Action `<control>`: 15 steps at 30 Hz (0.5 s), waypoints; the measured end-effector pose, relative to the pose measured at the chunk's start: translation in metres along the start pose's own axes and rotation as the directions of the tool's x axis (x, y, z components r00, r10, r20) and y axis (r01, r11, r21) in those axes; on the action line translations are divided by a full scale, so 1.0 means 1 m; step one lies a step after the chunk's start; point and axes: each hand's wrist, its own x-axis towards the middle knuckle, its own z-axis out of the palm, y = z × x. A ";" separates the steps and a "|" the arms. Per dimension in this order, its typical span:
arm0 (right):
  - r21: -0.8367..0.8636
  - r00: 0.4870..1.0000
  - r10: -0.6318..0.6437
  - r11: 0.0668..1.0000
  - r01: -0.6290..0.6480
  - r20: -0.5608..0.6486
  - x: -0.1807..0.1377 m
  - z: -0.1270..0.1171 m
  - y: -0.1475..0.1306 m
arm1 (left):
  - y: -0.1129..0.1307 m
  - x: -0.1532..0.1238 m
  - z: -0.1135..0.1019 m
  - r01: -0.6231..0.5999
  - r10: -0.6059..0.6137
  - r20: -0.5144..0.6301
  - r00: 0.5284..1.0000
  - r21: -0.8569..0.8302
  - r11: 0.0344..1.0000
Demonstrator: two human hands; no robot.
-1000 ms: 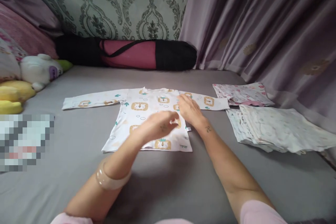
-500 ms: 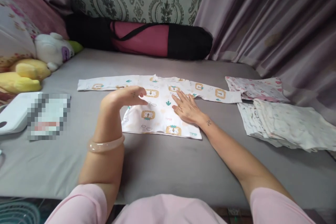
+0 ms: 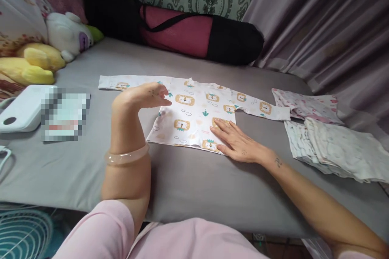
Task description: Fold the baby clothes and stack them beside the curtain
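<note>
A small white long-sleeved shirt (image 3: pixel 188 109) with lion prints lies flat on the grey bed (image 3: pixel 188 186), both sleeves spread out. My right hand (image 3: pixel 235 141) rests flat on the shirt's lower right corner, fingers stretched out. My left hand (image 3: pixel 142 95) is raised above the bed at the shirt's left side, wrist bent, fingers straight and together, holding nothing. A pale bangle (image 3: pixel 126 157) sits on that forearm.
A stack of folded white and pink baby clothes (image 3: pixel 328 137) lies at the right. Plush toys (image 3: pixel 45 54) and a white device (image 3: pixel 22 109) sit at the left. A pink and black roll bag (image 3: pixel 194 32) lies along the wall. Purple curtains (image 3: pixel 328 24) hang behind.
My right hand has slid from the shirt's upper middle down to its lower right corner. My left hand lifted off the shirt and moved left. The view dropped and pulled back.
</note>
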 end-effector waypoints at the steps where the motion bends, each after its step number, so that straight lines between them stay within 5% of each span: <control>1: 0.008 1.000 0.004 1.000 -0.004 -0.007 0.005 -0.005 -0.002 | 0.001 0.000 0.000 -0.002 0.002 0.001 1.000 -0.006 1.000; 11: 0.052 0.963 0.218 0.976 -0.212 -0.157 0.145 -0.017 0.008 | 0.012 0.003 0.002 -0.057 0.057 0.035 0.998 -0.007 0.998; 15: 0.053 0.960 0.254 0.967 -0.249 -0.117 0.160 -0.007 0.015 | 0.009 0.003 0.001 -0.027 0.027 0.024 0.999 -0.003 1.000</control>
